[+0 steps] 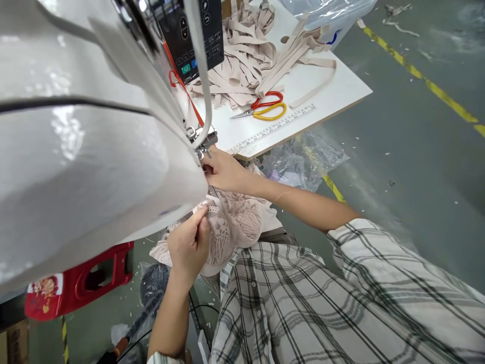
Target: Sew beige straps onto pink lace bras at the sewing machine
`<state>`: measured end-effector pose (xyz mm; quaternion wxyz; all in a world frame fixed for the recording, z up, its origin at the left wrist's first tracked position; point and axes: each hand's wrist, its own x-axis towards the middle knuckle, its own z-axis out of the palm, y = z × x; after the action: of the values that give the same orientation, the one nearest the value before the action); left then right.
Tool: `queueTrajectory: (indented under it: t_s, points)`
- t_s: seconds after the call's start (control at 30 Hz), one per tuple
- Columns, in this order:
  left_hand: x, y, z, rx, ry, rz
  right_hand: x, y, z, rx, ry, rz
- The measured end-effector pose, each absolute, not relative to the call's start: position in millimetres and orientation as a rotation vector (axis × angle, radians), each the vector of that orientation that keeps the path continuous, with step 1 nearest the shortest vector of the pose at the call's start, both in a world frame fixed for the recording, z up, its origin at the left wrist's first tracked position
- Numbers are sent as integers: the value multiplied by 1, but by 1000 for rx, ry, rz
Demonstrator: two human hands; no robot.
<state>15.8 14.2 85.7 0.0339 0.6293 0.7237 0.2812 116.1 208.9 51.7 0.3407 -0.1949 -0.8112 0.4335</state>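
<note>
A pale pink lace bra (244, 217) hangs between the sewing machine (94, 151) and my lap. My left hand (189, 242) pinches the scalloped edge of the bra between thumb and forefinger, just below the machine head. Farther up, my right hand (223, 171) is beside the needle area, close to the metal presser parts (202, 141). Its fingers are curled and partly hidden by the machine, so what they hold, if anything, does not show.
Scissors (269, 107) with red and yellow handles lie on the white table (341, 83), near a printed ruler strip (276, 126) and a heap of beige fabric strips (246, 55). Behind the machine head is a control panel (197, 35). A red stool (81, 283) stands lower left.
</note>
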Motion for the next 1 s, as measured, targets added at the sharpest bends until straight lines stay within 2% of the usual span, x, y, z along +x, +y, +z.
queueTrajectory:
  t_s: [0.6,1.0]
  points:
    - [25,24,84,2136,2162,887,127,214,49,-477,-2032,1148]
    - [19,13,76,1856,2246,965,127,208,51,-491,-2076,1124]
